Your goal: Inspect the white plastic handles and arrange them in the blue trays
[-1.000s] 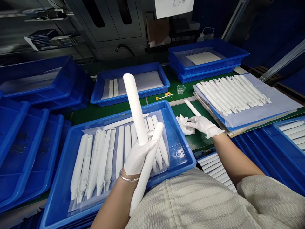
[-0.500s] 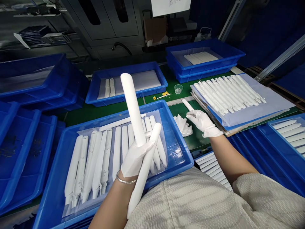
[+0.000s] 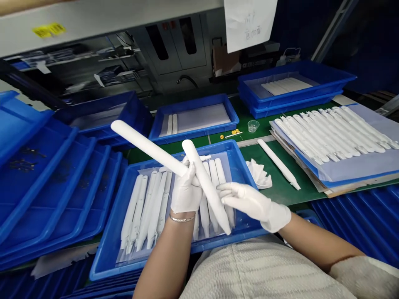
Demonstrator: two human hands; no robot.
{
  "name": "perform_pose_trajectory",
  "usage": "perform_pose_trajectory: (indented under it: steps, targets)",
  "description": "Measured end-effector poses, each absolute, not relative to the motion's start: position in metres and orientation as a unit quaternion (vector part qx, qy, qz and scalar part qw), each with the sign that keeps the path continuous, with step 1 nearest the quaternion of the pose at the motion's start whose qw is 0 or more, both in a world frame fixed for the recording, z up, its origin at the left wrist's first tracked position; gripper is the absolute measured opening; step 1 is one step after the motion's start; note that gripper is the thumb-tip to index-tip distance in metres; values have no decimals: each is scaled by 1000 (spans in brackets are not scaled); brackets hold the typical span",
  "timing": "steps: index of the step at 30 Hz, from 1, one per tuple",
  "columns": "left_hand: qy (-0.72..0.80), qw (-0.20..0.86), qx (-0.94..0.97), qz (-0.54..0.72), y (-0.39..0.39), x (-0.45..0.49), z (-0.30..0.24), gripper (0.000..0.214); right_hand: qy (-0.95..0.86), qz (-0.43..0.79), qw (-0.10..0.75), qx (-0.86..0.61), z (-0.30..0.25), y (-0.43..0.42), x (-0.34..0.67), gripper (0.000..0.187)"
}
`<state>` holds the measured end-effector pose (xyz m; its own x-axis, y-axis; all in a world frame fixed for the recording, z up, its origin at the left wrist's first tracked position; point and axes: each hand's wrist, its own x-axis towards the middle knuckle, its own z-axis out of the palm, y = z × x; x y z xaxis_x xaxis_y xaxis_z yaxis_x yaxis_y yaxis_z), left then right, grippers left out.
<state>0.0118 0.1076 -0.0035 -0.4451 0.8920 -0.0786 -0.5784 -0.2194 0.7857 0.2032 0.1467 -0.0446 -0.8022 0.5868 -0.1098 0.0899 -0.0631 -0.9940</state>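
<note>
Where the view centres, the left hand [image 3: 186,189], in a white glove with a bracelet [image 3: 182,218] at the wrist, is closed in a full grip around two white shells that cross at the fist. One, the rear shell [image 3: 146,146], slants from the fist toward the upper left of the frame. The other, the front shell [image 3: 205,182], runs from just above the fist down to the lower right, ending over the near rim of the tray [image 3: 241,164]. Just right of centre, the right hand [image 3: 249,201], also gloved, is open with its fingers stretched flat and holds nothing; its fingertips [image 3: 222,190] lie against or just beside the front shell, and contact cannot be told. Both hands hang above the blue tray, which carries a row of white parts [image 3: 143,207] laid side by side on a clear sheet. Right of the tray, on the green desk [image 3: 280,189], lie a crumpled cloth [image 3: 259,174] and, just beside it, a loose shell [image 3: 277,164]. At the right edge, a stack of sheets [image 3: 358,166] bears a further row of parts. Behind, at upper centre, a second tray [image 3: 193,135] holds two parts, and near it stand a clear cup [image 3: 253,126] and small yellow pieces [image 3: 235,132]. Nested blue trays [image 3: 46,178] fill the left of the frame.
</note>
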Motion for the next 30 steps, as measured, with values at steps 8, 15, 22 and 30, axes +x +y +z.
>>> perform_pose_trajectory:
  steps: [8,15,22,30]
  targets:
    - [398,471,220,756,97,22,-4,33,-651,695,136,-273,-37,133,195,19]
    - [408,476,224,746,94,28,-2,36,-600,767,101,-206,-40,132,202,19]
    - [411,480,215,745,92,30,-1,32,-561,808,88,-158,-46,130,202,16]
    - [428,469,228,738,91,34,3,33,-584,779,103,-204,-47,131,203,17]
